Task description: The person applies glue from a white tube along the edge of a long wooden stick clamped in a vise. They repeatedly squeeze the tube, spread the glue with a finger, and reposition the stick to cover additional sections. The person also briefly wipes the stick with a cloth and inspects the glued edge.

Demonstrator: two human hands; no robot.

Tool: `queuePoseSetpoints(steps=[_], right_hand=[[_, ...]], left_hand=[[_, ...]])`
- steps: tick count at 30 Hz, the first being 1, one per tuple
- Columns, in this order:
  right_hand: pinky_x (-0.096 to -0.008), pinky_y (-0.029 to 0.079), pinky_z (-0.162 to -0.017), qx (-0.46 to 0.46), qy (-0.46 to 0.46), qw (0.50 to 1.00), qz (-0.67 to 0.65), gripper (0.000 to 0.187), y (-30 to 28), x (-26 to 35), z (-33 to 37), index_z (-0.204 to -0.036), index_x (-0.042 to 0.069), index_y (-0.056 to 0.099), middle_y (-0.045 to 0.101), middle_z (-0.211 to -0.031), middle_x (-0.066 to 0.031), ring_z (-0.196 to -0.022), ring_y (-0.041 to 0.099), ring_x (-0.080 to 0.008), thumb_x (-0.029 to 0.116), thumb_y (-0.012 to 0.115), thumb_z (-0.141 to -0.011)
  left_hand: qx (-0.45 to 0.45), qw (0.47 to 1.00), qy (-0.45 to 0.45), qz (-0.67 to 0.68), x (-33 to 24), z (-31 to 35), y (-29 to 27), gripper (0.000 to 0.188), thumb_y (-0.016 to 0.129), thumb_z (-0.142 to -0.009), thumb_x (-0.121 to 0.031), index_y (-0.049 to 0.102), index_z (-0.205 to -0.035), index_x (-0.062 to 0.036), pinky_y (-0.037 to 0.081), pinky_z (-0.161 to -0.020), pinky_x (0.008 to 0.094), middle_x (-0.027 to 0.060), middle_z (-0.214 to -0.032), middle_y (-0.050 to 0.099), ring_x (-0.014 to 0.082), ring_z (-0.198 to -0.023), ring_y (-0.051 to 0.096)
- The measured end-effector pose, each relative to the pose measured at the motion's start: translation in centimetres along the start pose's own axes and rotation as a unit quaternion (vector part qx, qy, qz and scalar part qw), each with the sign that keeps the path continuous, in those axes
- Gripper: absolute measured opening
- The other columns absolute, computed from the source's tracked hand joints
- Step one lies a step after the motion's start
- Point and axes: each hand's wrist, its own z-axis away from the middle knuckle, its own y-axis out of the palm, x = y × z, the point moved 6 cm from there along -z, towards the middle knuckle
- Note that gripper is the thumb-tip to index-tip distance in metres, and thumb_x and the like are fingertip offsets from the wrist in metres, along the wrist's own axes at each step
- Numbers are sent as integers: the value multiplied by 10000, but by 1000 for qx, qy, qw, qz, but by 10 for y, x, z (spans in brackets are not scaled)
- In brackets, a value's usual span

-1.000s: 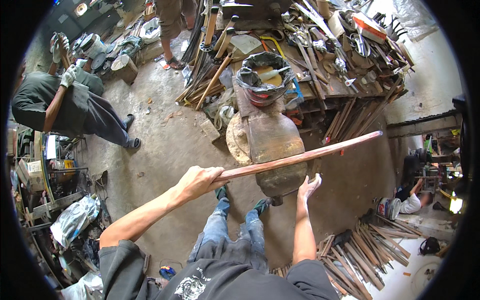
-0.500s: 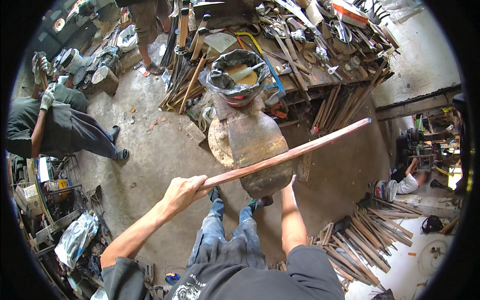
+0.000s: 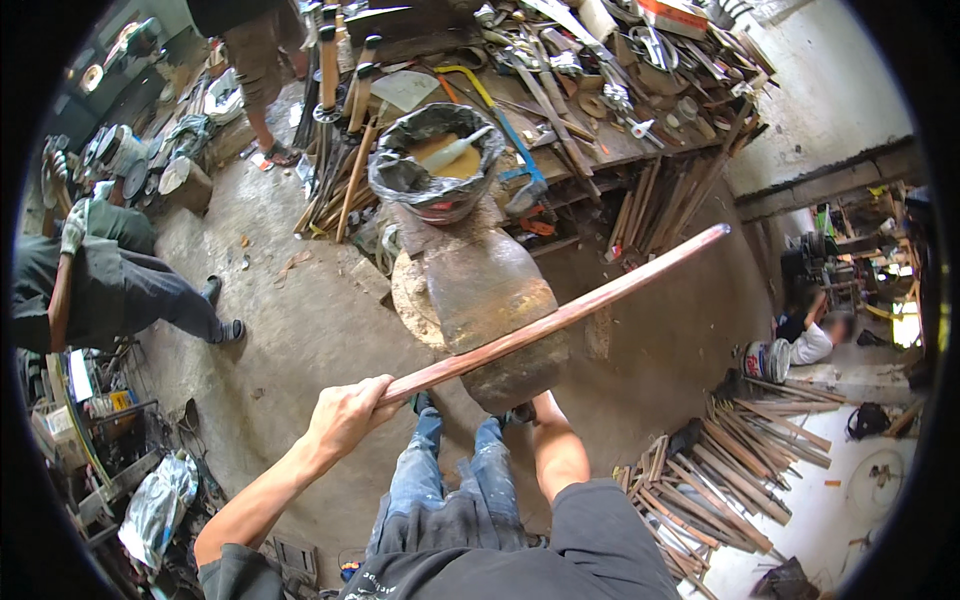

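Observation:
My left hand is wrapped round the near end of a long reddish wooden stick. The stick slants up to the right across a worn, rounded brown slab in front of me; its far end, with a bluish tip, juts past the slab. My right hand is at the slab's near right edge, below the stick; its fingers are hidden behind the slab. Beyond the slab stands a bucket lined with a black plastic bag, holding brownish liquid and a pale bottle.
A cluttered workbench with a blue and yellow hacksaw is at the back. Many wooden sticks lie at right, near a white bucket. A gloved co-worker is at left; others are at back left and far right.
My right hand has moved from beside the slab's right edge to below its near edge, its fingers passing out of sight. The left hand still grips the stick; the view has shifted slightly.

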Motion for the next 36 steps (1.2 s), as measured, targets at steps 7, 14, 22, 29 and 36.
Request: queuePoseSetpoints(steps=[7, 14, 22, 29, 36], right_hand=[[-460, 347, -1159, 7, -221, 901, 374, 679, 21, 112, 15, -1532, -42, 214, 358, -1517, -312, -1395, 389, -446, 216, 510, -979], [-509, 441, -1053, -195, -659, 700, 194, 686, -103, 404, 154, -1520, -7, 273, 394, -1476, -254, -1292, 482, -384, 168, 589, -937], [-660, 391, -1070, 246, -79, 893, -368, 923, -80, 484, 21, -1565, 100, 165, 361, -1501, -264, -1304, 460, -468, 698, 443, -919], [-500, 410, -787, 160, -44, 944, -286, 506, -18, 342, -19, -1096, 145, 409, 389, -1110, -59, -964, 435, -278, 595, 540, -907], [-572, 481, -986, 167, 423, 885, -102, 444, 73, 49, 5, -1164, 123, 692, 693, -1201, -153, -1141, 640, -317, 481, 545, -946]], left_hand=[[-25, 997, -44, -56, -17, 2, -5, 282, 712, -885, -196, 615, -1101, -43, 536, -683, 425, 150, -901, 687, 339, -767, 683], [-56, 989, -89, -103, -23, 3, -2, 322, 702, -890, -357, 605, -908, -50, 520, -621, 427, 141, -780, 663, 329, -705, 673], [-43, 973, -175, -141, -30, -6, 5, 392, 734, -849, -436, 610, -885, -66, 529, -614, 420, 124, -743, 672, 320, -680, 681], [-45, 983, -122, -133, -42, -26, 11, 313, 735, -867, -350, 636, -977, -75, 527, -649, 410, 117, -805, 684, 313, -731, 684], [-43, 982, -96, -154, -41, -24, 13, 344, 730, -872, -352, 638, -1033, -63, 534, -659, 391, 109, -844, 691, 293, -753, 690]])
